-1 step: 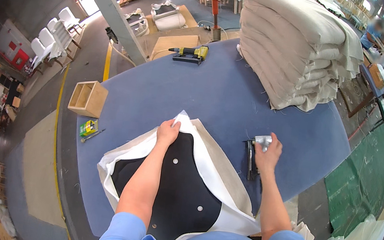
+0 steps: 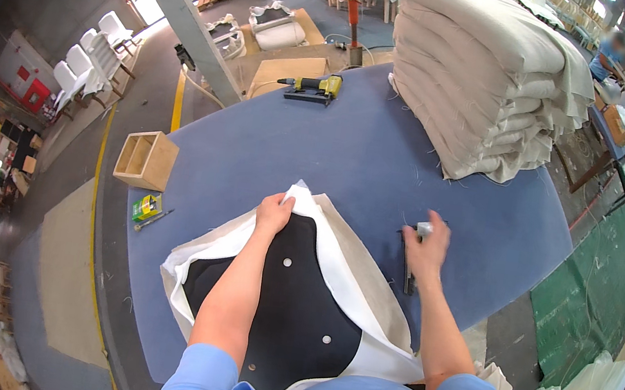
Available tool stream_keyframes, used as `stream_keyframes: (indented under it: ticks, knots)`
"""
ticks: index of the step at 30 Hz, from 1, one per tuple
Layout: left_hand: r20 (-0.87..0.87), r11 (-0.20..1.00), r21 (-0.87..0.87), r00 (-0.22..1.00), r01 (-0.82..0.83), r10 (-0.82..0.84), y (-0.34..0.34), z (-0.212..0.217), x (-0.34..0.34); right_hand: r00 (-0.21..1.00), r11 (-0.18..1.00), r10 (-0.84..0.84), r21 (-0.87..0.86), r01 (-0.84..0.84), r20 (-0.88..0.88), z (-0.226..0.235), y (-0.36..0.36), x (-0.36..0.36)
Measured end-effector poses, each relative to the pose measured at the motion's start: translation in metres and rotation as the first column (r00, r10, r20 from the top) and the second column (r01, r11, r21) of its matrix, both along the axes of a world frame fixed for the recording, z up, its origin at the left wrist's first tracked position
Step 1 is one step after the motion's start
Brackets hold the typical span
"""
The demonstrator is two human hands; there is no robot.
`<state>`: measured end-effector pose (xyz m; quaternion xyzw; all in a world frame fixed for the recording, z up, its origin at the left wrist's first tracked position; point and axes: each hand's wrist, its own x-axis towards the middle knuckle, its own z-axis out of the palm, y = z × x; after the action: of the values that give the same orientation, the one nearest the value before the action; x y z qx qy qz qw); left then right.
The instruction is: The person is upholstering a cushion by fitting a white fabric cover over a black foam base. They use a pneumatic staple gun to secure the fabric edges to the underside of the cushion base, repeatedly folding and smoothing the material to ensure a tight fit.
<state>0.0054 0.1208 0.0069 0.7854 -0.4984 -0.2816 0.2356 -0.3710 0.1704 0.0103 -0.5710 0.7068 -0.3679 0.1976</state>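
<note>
My left hand [image 2: 274, 214] is closed on the top corner of the white fabric [image 2: 324, 264]. That fabric wraps the rim of a dark padded panel [image 2: 285, 295], which has pale round spots on it. Beige cloth [image 2: 350, 235] shows along the fabric's outer side. To the right, my right hand [image 2: 427, 246] is around the upper end of a staple gun [image 2: 408, 275]. The tool's silver end shows between thumb and fingers, which are slightly blurred. Its black magazine points toward me along the table.
On the blue table [image 2: 280, 143], a yellow-black nail gun [image 2: 315, 87] lies at the far edge. A tall stack of folded beige cloth [image 2: 493, 85] stands at far right. At left are a wooden box [image 2: 146, 159], a small green-yellow box [image 2: 147, 207] and a thin tool [image 2: 154, 221].
My right hand has shifted slightly left over the staple gun, covering more of its silver end. My left hand and the panel have stayed in place.
</note>
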Motion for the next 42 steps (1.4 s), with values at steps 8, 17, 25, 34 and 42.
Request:
stream_keyframes:
  ticks: [8,17,25,34,42]
  knots:
    - [-0.472,0.994,0.092,0.877,-0.057,0.094,-0.019,-0.009,-0.001,0.86,0.854,0.505,0.097,-0.511,0.08,0.008,-0.051,0.186]
    - [-0.369,0.983,0.166,0.929,0.079,-0.012,-0.019,-0.013,-0.003,0.316,0.917,-0.249,0.328,-0.229,0.916,-0.063,-0.068,0.188]
    - [-0.126,0.99,-0.135,0.99,0.042,-0.06,-0.013,-0.033,0.002,0.407,0.938,0.013,0.13,-0.323,0.913,-0.063,-0.064,0.192]
    - [-0.593,0.997,-0.071,0.803,0.02,-0.059,-0.009,-0.028,0.005,0.624,0.897,0.273,0.04,-0.439,0.732,-0.053,-0.053,0.187]
    - [-0.595,0.979,-0.194,0.787,0.057,-0.164,-0.007,-0.027,0.005,0.734,0.728,0.642,-0.124,-0.674,-0.224,-0.039,-0.033,0.187]
